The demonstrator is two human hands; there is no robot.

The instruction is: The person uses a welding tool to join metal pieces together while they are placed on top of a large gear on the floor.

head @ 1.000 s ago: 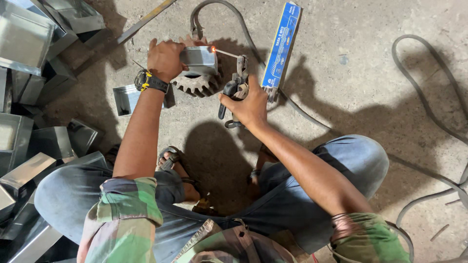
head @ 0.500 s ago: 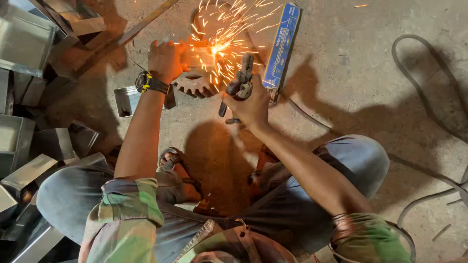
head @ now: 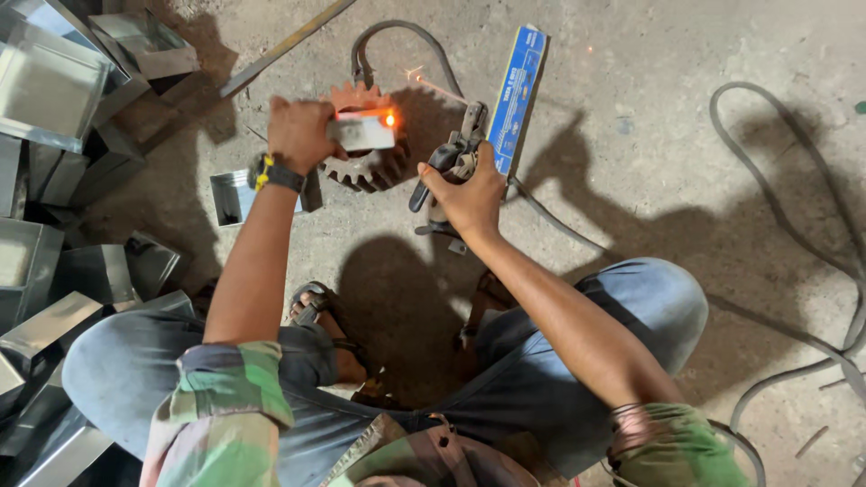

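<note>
On a dusty concrete floor (head: 631,108), my left hand (head: 302,135) pins a small metal plate (head: 361,133) on a gear (head: 365,162) mid-weld, while my right hand (head: 469,194) grips the electrode holder (head: 451,162), which I judge needs a steady re-strike.

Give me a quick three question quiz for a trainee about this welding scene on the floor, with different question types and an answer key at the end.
1. True or false: the left hand presses a small metal piece against the toothed gear.
2. Multiple choice: what does the right hand grip? A) a hammer B) an electrode holder C) a paintbrush
3. Fill in: the long blue box lies on the concrete floor just beyond the ____ hand.

Key: 1 true; 2 B; 3 right. A glowing orange spot shows on the metal piece.
</note>
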